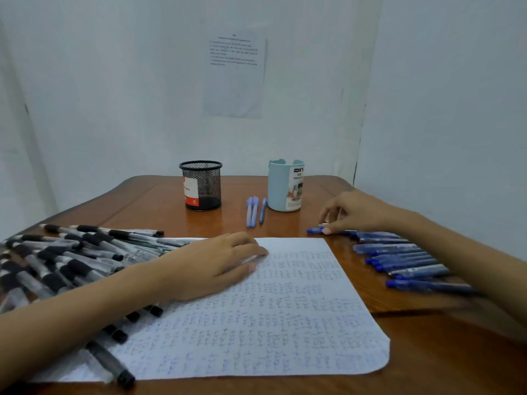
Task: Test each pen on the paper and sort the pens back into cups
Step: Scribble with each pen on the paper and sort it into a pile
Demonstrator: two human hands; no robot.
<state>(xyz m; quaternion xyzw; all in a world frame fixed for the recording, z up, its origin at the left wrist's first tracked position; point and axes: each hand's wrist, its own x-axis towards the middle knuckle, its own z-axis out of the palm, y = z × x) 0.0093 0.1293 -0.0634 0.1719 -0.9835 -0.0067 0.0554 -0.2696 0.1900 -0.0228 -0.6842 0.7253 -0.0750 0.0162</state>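
Observation:
A white sheet of paper point(256, 315) covered in small pen marks lies in front of me. My left hand point(211, 263) rests flat on its upper left part. My right hand point(350, 212) pinches a blue pen point(315, 230) at the far end of a row of blue pens point(405, 260) lying to the right of the paper. A heap of black-grip pens point(65, 260) lies at the left, partly under my left forearm. At the back stand a black mesh cup point(202, 185) and a light blue cup point(285, 185).
Three light blue pens point(254, 211) lie side by side between the two cups. The wooden table point(445, 360) ends at a white wall with a printed sheet point(235, 75) stuck on it.

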